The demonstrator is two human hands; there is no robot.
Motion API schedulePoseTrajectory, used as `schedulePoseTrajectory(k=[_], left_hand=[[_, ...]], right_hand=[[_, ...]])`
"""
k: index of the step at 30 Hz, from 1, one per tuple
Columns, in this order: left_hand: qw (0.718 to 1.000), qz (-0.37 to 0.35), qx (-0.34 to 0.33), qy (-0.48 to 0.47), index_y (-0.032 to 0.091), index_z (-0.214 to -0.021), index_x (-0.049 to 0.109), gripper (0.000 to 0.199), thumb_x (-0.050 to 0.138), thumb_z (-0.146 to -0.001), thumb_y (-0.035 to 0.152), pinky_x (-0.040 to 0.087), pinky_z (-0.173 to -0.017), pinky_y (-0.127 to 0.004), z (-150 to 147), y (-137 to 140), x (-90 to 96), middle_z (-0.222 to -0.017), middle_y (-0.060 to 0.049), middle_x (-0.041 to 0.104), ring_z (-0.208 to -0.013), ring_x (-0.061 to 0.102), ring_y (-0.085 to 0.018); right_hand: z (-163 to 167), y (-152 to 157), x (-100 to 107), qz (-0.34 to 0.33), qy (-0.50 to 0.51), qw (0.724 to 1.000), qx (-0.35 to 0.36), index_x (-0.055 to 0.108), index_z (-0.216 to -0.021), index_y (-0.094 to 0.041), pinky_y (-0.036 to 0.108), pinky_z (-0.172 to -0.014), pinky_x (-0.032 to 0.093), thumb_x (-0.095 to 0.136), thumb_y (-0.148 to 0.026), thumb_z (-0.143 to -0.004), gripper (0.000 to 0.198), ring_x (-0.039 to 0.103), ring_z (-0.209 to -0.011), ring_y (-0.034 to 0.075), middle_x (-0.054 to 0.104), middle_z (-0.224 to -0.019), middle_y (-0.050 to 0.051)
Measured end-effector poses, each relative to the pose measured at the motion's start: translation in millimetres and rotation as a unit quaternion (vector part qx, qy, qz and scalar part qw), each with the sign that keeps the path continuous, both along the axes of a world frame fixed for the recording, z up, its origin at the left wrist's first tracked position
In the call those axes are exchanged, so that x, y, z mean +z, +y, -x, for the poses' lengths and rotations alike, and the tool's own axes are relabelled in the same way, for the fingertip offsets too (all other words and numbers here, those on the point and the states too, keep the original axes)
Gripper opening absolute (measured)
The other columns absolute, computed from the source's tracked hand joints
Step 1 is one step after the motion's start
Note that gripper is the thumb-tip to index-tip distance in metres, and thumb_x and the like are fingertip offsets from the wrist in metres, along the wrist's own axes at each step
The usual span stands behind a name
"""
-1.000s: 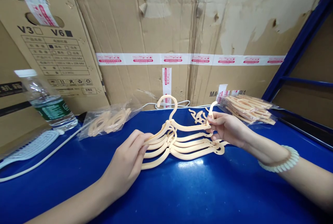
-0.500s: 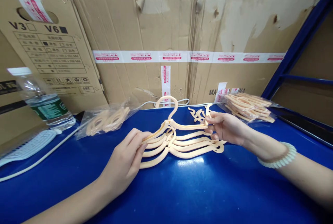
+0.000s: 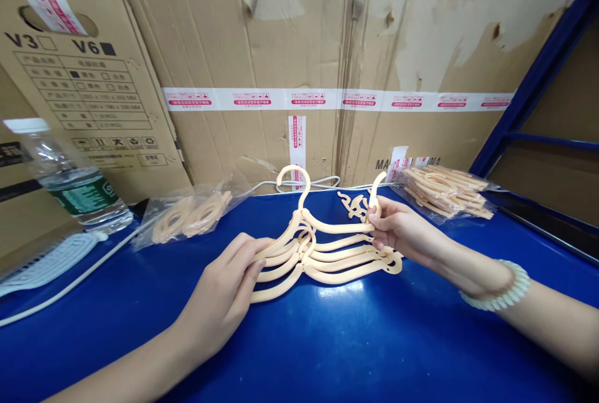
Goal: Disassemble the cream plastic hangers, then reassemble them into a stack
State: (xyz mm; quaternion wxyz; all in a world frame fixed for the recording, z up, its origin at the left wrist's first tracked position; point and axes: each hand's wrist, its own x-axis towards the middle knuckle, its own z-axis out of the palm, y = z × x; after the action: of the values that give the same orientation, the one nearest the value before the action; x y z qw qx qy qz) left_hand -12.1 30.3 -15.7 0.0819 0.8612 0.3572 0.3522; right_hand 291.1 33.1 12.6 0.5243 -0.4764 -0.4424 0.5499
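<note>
My left hand (image 3: 224, 284) is closed around the left arm of a cream clothes hanger (image 3: 337, 227), whose hook stands up. At the hanger's right end, my right hand (image 3: 405, 228) pinches a small curved cream piece (image 3: 376, 187) against the arm tip. Fingers hide where the two meet. Beneath the held hanger, several more cream hangers (image 3: 346, 276) lie overlapped on the blue table (image 3: 337, 340). Loose curved cream pieces (image 3: 354, 206) rest just behind, left of my right hand.
Clear bags of cream parts lie at back left (image 3: 187, 219) and back right (image 3: 447, 191). A water bottle (image 3: 84, 188), a pale hairbrush (image 3: 56, 259) and a white cable (image 3: 88, 291) are on the left. Cardboard (image 3: 262, 35) walls the back. A dark flat object (image 3: 552, 228) lies right.
The curved piece in my right hand has turned, its upper end now leaning further up and right. The held hanger's hook has shifted slightly left and up. Both hands keep their grip.
</note>
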Motion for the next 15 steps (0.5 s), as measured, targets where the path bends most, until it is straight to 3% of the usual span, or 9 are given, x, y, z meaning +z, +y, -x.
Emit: schedulePoseTrajectory(k=[8,12,15], left_hand=[[0.998,0.048,0.009,0.027,0.025,-0.121,0.051,0.026,0.038,-0.1,0.034,0.048,-0.079,-0.027,5.8,7.8,11.0,-0.11,-0.003,0.063,-0.096,0.062,-0.018],[0.988,-0.04,0.004,0.146,0.02,-0.112,0.055,0.025,0.034,-0.1,0.03,0.046,-0.079,-0.033,13.5,15.6,20.0,-0.101,-0.005,0.066,-0.089,0.061,-0.021],[0.957,-0.115,0.004,0.265,0.018,-0.097,0.061,0.029,0.032,-0.098,0.023,0.044,-0.079,-0.04,17.8,16.3,29.4,-0.088,-0.007,0.066,-0.081,0.059,-0.024]], right_hand=[[-17.2,8.1,12.9,-0.047,0.018,0.999,0.003,0.067,-0.094,-0.02,0.016,-0.046,0.041,0.077,-0.023,-0.071,0.025,0.052,-0.062,0.008,0.059,-0.078,-0.001],[-43.4,15.6,24.0,-0.062,0.018,0.995,0.071,0.073,-0.084,-0.015,0.016,-0.046,0.042,0.079,-0.029,-0.07,0.021,0.05,-0.056,0.006,0.057,-0.07,-0.002],[-70.3,20.3,28.7,-0.061,-0.048,0.99,0.12,0.076,-0.08,-0.013,0.016,-0.048,0.044,0.078,-0.029,-0.07,0.02,0.054,-0.056,0.007,0.062,-0.067,0.001]])
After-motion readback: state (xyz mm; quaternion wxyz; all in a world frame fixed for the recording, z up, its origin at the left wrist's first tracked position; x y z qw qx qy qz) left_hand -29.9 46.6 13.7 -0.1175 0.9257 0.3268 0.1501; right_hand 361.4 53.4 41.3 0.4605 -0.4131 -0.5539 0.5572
